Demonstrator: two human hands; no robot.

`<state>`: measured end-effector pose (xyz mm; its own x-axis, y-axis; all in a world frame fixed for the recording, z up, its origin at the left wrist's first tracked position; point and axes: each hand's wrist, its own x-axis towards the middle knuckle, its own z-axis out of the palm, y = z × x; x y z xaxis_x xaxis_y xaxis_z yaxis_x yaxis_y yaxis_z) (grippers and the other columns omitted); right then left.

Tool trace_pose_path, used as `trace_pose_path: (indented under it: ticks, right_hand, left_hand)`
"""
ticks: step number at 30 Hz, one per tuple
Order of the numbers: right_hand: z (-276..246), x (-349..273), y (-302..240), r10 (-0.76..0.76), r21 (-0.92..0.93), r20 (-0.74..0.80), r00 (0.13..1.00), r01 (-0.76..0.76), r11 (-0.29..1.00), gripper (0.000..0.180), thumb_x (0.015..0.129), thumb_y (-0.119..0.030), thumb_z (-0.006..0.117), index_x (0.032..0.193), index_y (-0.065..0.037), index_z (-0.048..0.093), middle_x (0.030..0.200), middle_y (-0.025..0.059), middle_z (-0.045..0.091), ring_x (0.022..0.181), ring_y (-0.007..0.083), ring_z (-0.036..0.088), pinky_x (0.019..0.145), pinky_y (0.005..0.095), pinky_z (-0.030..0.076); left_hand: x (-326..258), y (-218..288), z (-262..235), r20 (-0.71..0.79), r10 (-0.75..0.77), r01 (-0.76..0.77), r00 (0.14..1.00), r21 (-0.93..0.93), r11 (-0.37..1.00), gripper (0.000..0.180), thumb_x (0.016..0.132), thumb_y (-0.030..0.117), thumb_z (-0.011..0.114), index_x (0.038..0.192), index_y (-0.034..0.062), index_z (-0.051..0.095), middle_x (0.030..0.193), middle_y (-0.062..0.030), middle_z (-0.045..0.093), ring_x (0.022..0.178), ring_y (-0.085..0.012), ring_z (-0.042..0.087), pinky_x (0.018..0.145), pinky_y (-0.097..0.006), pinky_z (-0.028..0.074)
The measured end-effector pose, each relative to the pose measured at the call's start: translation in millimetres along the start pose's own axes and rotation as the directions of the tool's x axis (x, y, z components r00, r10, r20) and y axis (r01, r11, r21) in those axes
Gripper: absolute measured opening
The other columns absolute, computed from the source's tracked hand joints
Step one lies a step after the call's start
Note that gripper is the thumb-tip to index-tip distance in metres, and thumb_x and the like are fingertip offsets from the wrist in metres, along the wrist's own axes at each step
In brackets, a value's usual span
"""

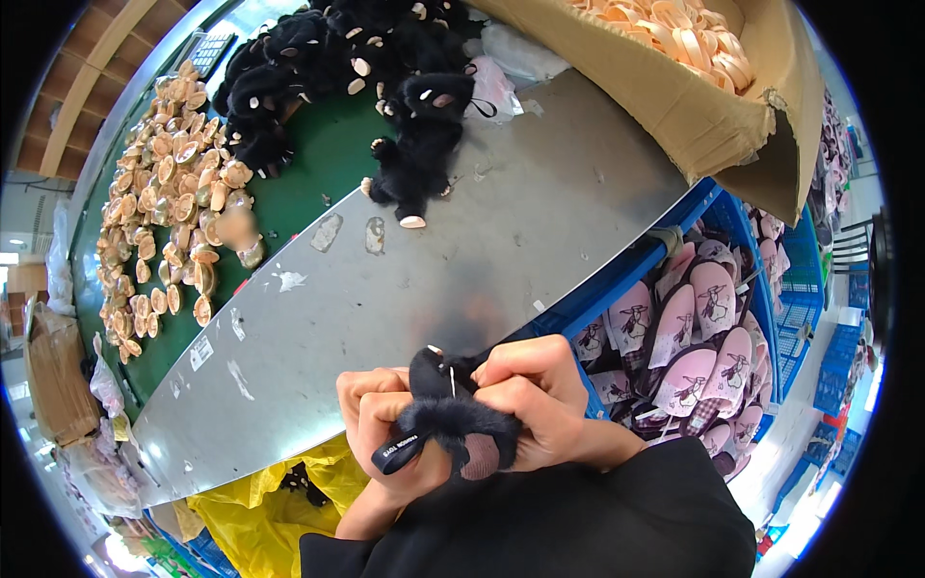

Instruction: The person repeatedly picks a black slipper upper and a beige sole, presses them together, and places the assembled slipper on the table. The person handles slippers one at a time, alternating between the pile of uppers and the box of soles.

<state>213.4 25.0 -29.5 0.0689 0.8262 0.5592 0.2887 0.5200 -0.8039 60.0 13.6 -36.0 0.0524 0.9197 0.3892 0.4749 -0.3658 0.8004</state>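
Close to my body, both hands hold a black furry plush toy (453, 421) with a pinkish-brown patch and a black ribbon loop. My left hand (378, 409) has its fingers curled around the toy's left side. On the other side, my right hand (538, 397) pinches the fur with bent fingers. A thin, shiny sliver like a needle (452, 380) stands up between the hands; whether the fingers touch it cannot be made out. Farther off on the metal tabletop lies another black plush toy (416, 164) with pale paw ends.
A green surface (323, 154) carries many tan shell-shaped pieces (173, 207) and a heap of black plush toys (337, 43). At far right stands a cardboard box (665, 106) of peach-coloured pieces. Blue crates (761, 279) hold pink slippers (713, 299). A yellow bag (260, 520) hangs below the table's edge.
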Motion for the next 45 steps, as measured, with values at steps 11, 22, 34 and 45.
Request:
trace_pose_path:
  ticks: [11, 22, 34, 45]
  right_hand:
    - [17.5, -5.2, 9.9, -0.047, 0.019, 0.067, 0.997, 0.046, 0.999, 0.035, 0.067, -0.017, 0.087, 0.095, -0.006, 0.068, 0.105, 0.0112, 0.059, 0.091, 0.0275, 0.064, 0.075, 0.0349, 0.056]
    - [5.5, -3.5, 32.0, -0.075, -0.133, 0.202, 0.977, 0.104, 0.986, 0.034, 0.073, -0.005, 0.076, 0.106, -0.008, 0.069, 0.105, 0.0134, 0.059, 0.094, 0.0317, 0.064, 0.082, 0.0411, 0.056]
    - [-60.4, 85.2, 33.4, -0.292, -0.391, 0.471, 0.832, 0.494, 0.777, 0.028, 0.073, -0.005, 0.067, 0.100, -0.010, 0.070, 0.103, 0.0080, 0.066, 0.096, 0.0285, 0.066, 0.086, 0.0446, 0.054]
    - [-161.2, 345.0, 147.4, 0.352, -0.930, 0.356, 0.866, 0.289, 0.227, 0.018, 0.093, -0.026, 0.062, 0.102, -0.011, 0.067, 0.097, 0.0117, 0.069, 0.096, 0.0322, 0.068, 0.083, 0.0473, 0.053]
  left_hand:
    - [1.1, -17.6, 3.3, -0.210, -0.020, 0.027, 0.978, 0.026, 0.999, 0.037, 0.075, 0.022, 0.083, 0.079, 0.0074, 0.048, 0.088, -0.0089, 0.053, 0.083, -0.0230, 0.051, 0.071, -0.034, 0.046]
    - [21.4, -28.2, 0.4, 0.228, -0.298, 0.373, 0.927, -0.648, 0.664, 0.071, 0.084, 0.035, 0.072, 0.137, -0.0019, 0.044, 0.142, -0.0205, 0.049, 0.123, -0.0266, 0.056, 0.107, -0.038, 0.041]
    - [31.4, -25.0, 1.6, 0.298, -0.360, 0.457, 0.884, -0.712, 0.533, 0.055, 0.079, -0.005, 0.072, 0.129, -0.0003, 0.048, 0.127, -0.0174, 0.063, 0.114, -0.0190, 0.061, 0.104, -0.033, 0.045]
    - [23.1, -10.2, -1.1, 0.150, -0.411, 0.406, 0.899, -0.637, 0.656, 0.052, 0.081, -0.007, 0.066, 0.132, -0.0023, 0.052, 0.116, -0.0134, 0.067, 0.109, -0.0183, 0.065, 0.099, -0.029, 0.049]
